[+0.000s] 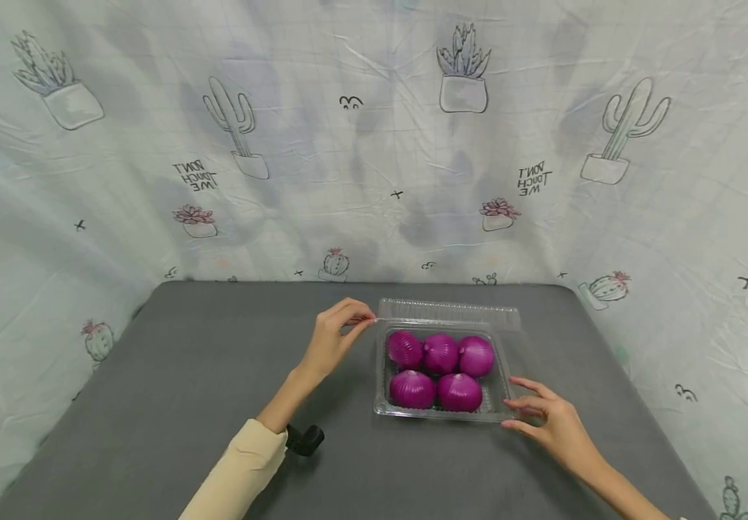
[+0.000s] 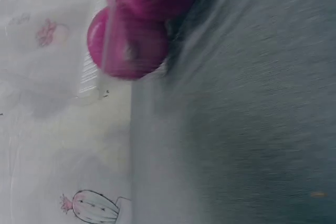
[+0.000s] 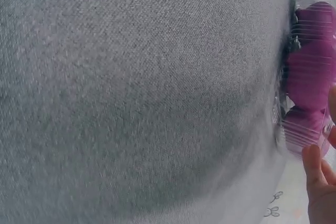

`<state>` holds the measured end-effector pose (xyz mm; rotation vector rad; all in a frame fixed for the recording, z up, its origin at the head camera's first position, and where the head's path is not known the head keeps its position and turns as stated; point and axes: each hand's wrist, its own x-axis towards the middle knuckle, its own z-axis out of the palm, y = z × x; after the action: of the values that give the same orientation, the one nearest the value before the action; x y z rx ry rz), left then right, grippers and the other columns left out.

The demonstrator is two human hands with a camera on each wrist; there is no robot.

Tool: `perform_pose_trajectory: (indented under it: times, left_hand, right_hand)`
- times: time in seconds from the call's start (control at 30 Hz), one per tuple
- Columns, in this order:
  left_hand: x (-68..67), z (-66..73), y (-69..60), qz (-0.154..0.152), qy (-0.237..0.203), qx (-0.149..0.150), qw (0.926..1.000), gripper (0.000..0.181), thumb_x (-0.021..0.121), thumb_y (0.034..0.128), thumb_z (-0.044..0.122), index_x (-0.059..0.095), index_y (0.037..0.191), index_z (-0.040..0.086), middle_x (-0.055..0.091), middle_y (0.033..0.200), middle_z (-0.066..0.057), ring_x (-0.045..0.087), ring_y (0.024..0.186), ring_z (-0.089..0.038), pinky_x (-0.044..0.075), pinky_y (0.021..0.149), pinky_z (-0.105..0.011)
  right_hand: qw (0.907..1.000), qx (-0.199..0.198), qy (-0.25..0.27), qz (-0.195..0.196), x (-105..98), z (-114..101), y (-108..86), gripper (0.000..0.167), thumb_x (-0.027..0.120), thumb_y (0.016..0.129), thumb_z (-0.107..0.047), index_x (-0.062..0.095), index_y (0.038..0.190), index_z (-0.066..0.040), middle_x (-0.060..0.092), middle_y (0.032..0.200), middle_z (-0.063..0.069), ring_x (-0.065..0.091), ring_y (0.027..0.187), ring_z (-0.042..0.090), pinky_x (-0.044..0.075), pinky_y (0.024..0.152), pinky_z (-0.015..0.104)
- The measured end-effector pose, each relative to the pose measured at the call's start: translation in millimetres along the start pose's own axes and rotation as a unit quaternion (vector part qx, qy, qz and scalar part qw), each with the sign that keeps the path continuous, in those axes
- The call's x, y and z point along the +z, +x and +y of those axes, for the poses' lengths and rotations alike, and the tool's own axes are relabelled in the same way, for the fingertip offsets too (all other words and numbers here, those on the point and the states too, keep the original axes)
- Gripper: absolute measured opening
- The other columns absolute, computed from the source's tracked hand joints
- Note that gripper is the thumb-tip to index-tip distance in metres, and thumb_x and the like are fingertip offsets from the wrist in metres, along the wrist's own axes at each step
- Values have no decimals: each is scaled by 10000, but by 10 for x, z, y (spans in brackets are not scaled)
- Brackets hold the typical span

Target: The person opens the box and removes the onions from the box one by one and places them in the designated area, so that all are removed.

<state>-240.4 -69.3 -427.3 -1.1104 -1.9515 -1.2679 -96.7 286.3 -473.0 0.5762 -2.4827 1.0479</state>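
In the head view, the left hand [image 1: 333, 338] has its thumb and fingertips drawn together, pinching the left corner of the clear plastic lid [image 1: 448, 312] with ribbed edges. The right hand [image 1: 556, 426] is loosely open, its fingers spread and gently bent; the fingertips are at the right wall and the thumb is by the front right corner of the clear, rectangular plastic container [image 1: 496, 399]. How firmly they touch there cannot be told. The container sits on the dark grey cloth-covered table [image 1: 218, 354], right of the middle, between the two hands; its lid is raised along the far side. Inside lie five glossy, round, purple onions [image 1: 441, 354]: three in the far row, two in the near row set towards the left. A cream sleeve [image 1: 234, 469] covers the left forearm, and a pale curtain [image 1: 296, 137] printed with potted cacti hangs behind.

In the left wrist view, the left hand is out of sight; blurred onions show at the top, partly behind clear plastic.

In the right wrist view, the right hand's parted fingers stand at the right edge, close against the container, whose ribbed wall shows onions through it.
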Motion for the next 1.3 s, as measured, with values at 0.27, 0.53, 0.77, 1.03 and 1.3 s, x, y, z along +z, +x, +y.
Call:
perform_pose_trajectory:
  times: [0.27,0.53,0.77,1.03,1.3]
  left_hand:
    - [47,-247,355,128,379,-79,9992,132,694,834,-33,656,945,26,669,878,-84,661,781,-179,547,697,-248]
    - [187,-532,633,51,138,-597,9981,82,652,889,6,640,970,1,669,895,-108,650,831,-221,543,766,-323]
    - [269,-707,775,-420,-317,-1396,9888,97,631,900,-7,611,994,-15,650,908,-154,657,838,-301,548,730,-342]
    - [474,-877,729,-516,-1424,-3235,9340,259,596,926,-11,586,1151,-139,639,1017,-268,656,895,-371,542,830,-423]
    - [563,-907,627,-214,-2380,-4673,8512,302,567,936,-35,475,1202,-144,569,1176,-322,594,1074,-382,443,984,-478]
  right_hand:
    - [9995,-73,200,-254,-11,-31,-15,224,857,617,-11,736,794,-75,641,1036,149,691,776,101,525,696,136]
    - [9982,-268,449,-298,-78,12,-103,261,861,602,-9,713,786,-119,627,1047,47,675,704,87,502,686,96]
    - [9956,-539,461,-609,-243,78,-197,284,859,616,-37,691,807,-165,607,1073,-38,675,743,43,490,652,88]
    - [9919,-622,791,-770,-342,101,-298,258,836,652,-22,694,805,-173,606,1102,-25,688,767,72,506,625,126]
    - [9884,-899,1009,-694,-331,152,-318,323,835,598,49,703,821,-143,595,1136,-67,691,766,73,514,634,127]
